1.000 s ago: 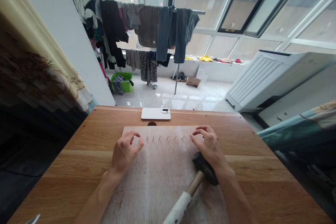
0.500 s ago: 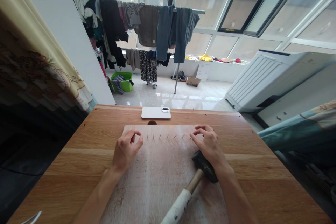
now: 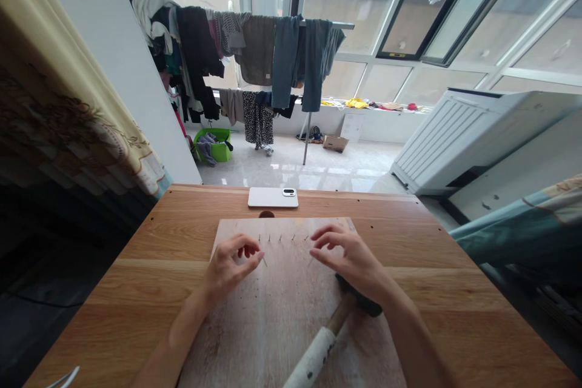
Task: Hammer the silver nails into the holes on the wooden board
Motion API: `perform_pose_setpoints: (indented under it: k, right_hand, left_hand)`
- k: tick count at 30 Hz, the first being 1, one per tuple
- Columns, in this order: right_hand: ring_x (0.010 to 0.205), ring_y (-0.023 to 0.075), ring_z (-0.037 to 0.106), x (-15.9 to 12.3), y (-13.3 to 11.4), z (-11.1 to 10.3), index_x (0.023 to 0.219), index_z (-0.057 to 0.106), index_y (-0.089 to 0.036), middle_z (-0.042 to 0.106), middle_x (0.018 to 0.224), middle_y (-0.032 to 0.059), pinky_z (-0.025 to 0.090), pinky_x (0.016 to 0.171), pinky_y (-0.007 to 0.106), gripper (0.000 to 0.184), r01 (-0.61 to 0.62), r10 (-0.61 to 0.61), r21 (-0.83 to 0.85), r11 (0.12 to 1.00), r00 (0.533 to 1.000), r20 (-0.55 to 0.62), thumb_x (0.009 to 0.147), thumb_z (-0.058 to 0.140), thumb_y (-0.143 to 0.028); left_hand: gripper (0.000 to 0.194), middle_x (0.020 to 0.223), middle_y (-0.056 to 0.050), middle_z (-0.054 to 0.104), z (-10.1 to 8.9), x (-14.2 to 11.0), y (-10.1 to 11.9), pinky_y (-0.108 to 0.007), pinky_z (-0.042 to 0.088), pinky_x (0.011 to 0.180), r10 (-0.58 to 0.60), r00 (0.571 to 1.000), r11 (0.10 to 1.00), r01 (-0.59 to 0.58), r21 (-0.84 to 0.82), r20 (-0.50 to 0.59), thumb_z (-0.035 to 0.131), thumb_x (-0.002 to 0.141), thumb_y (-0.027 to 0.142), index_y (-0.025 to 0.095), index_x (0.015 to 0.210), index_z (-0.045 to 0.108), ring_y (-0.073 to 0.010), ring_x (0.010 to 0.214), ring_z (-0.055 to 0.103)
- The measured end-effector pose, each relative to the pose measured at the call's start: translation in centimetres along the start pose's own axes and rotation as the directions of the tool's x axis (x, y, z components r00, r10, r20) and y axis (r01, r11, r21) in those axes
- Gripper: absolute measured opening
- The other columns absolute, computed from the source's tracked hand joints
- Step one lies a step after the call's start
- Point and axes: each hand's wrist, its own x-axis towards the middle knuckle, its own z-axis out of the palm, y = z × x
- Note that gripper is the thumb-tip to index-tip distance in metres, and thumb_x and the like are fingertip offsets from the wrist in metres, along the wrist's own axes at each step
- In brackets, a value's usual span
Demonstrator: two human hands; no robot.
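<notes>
On the worn wooden board (image 3: 273,321), a row of several thin nails (image 3: 280,237) stands near the far edge, some of them leaning. My left hand (image 3: 231,264) pinches a small nail (image 3: 265,261) between thumb and forefinger, just in front of the row's left end. Opposite it, my right hand (image 3: 348,257) has thumb and finger together on a faint thin nail (image 3: 310,264), and it hides the row's right end. A hammer (image 3: 313,354) with a black head and white-wrapped wooden handle lies on the board, its head partly under my right forearm.
A white phone (image 3: 273,197) lies on the wooden table (image 3: 136,291) beyond the board, with a small dark round thing (image 3: 266,214) at the board's far edge. Past the table are a drying rack with clothes (image 3: 286,60), a green basket (image 3: 222,151) and a white washing machine (image 3: 436,133).
Both hands have moved inward and slightly towards me, away from the two ends of the nail row. A thin nail now shows below the fingertips of each hand. The hammer stays put.
</notes>
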Motion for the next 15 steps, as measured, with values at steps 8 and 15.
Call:
perform_pose_setpoints:
  k: [8,15]
  right_hand:
    - [0.100,0.0271,0.071,3.4,-0.7,-1.3,0.101,0.077,-0.024,0.075,0.111,0.0077,0.050,0.090,0.040,0.019,-0.073,0.078,-0.207,0.976,0.997,0.015,0.097,0.062,-0.035]
    - [0.085,0.0261,0.071,4.7,1.1,-1.1,0.118,0.071,-0.026,0.079,0.093,0.0046,0.049,0.075,0.035,0.036,-0.145,0.164,-0.290,0.946,0.986,0.040,0.083,0.074,-0.023]
  left_hand:
    - [0.023,0.070,0.000,0.062,0.4,-0.1,0.0,-0.025,0.044,0.061,-0.009,0.997,1.000,0.008,0.015,0.070,0.064,0.090,0.035,0.020,0.072,0.064,-0.0132,0.063,0.053]
    - [0.037,0.065,0.001,0.057,0.5,-0.4,0.2,-0.026,0.043,0.060,-0.038,0.998,0.997,0.035,0.072,0.041,0.058,0.096,0.043,0.020,0.067,0.057,-0.0130,0.059,0.050]
